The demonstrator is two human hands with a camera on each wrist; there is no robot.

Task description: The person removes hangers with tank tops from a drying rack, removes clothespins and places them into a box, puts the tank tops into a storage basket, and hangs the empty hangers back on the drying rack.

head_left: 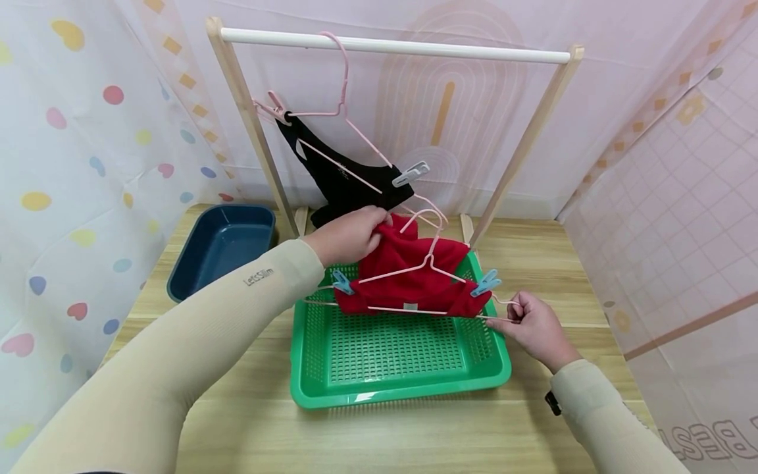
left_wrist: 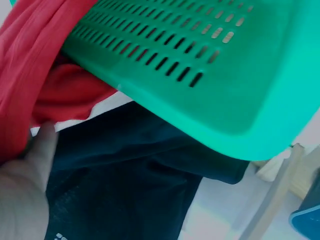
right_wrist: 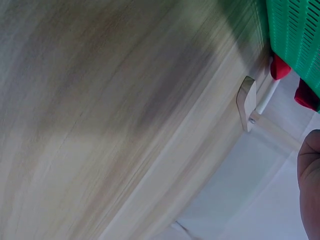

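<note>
A red garment (head_left: 408, 289) hangs from a pink hanger (head_left: 430, 260), held by a blue clothespin (head_left: 342, 282) on the left and another blue clothespin (head_left: 486, 282) on the right. My left hand (head_left: 349, 234) grips a bunched fold of the red cloth near the hanger's hook; the left wrist view shows the thumb against that cloth (left_wrist: 30, 75). The right end of the hanger is pinched between the thumb and fingers of my right hand (head_left: 535, 329). Below the garment stands a green basket (head_left: 399, 398) with perforated walls. In the right wrist view, only part of my right hand (right_wrist: 310, 185) shows.
A clothes rack with a white rail (head_left: 397, 46) and wooden legs stands behind the basket. From it a black garment (head_left: 349, 174) hangs on another pink hanger (head_left: 342, 92), fastened with a pink clothespin (head_left: 274, 108) and a grey clothespin (head_left: 410, 174). A dark blue tub (head_left: 222, 240) is at left.
</note>
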